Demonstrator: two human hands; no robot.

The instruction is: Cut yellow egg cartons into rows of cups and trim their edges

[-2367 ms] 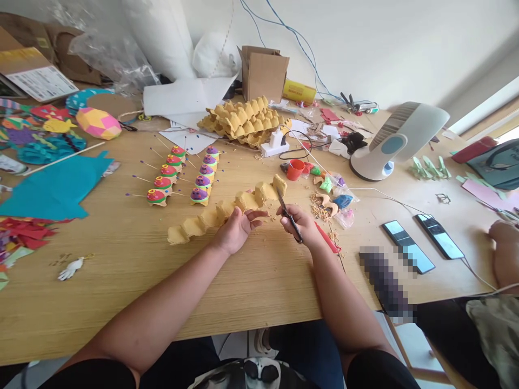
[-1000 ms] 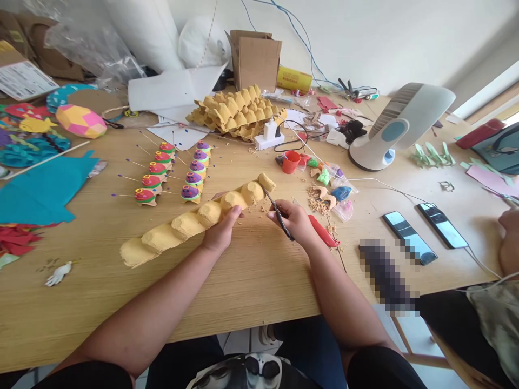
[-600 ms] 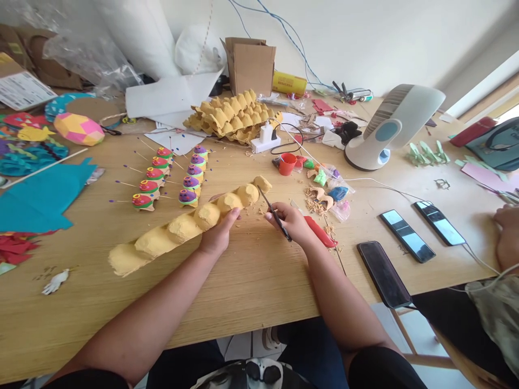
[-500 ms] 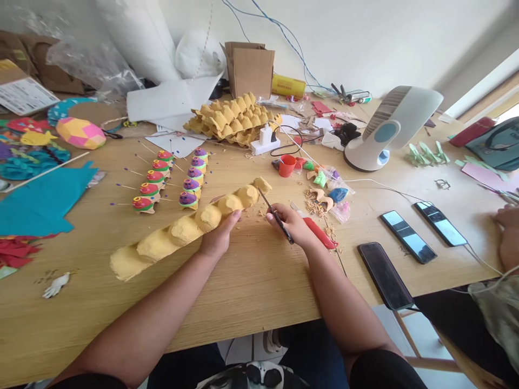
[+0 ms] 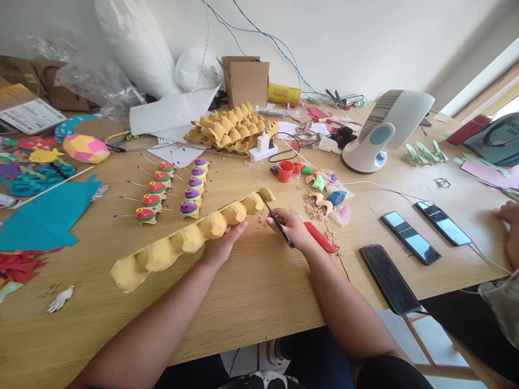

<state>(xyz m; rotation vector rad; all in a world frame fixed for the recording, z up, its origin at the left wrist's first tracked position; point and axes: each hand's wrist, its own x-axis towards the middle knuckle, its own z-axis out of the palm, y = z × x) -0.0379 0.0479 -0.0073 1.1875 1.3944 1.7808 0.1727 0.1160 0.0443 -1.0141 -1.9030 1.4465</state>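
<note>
My left hand (image 5: 222, 246) grips a long yellow strip of egg-carton cups (image 5: 178, 243), holding it slanted above the wooden table (image 5: 259, 281). In my right hand (image 5: 292, 229) is a pair of small dark scissors (image 5: 274, 216), their blades pointing up-left at the strip's far end. Cardboard shavings (image 5: 314, 202) lie scattered just right of the scissors. A red-handled knife (image 5: 322, 240) rests on the table under my right wrist.
Two rows of painted carton caterpillars (image 5: 174, 183) with pins stand behind the strip. A stack of yellow egg trays (image 5: 231, 127), a red cup (image 5: 285, 170), a white fan (image 5: 385, 132) and three phones (image 5: 409, 237) sit around. Another person's hand (image 5: 508, 216) is at the right edge.
My left hand took hold of the carton strip, lifted it and turned it so its cups face me. The scissors stayed at the strip's far end.
</note>
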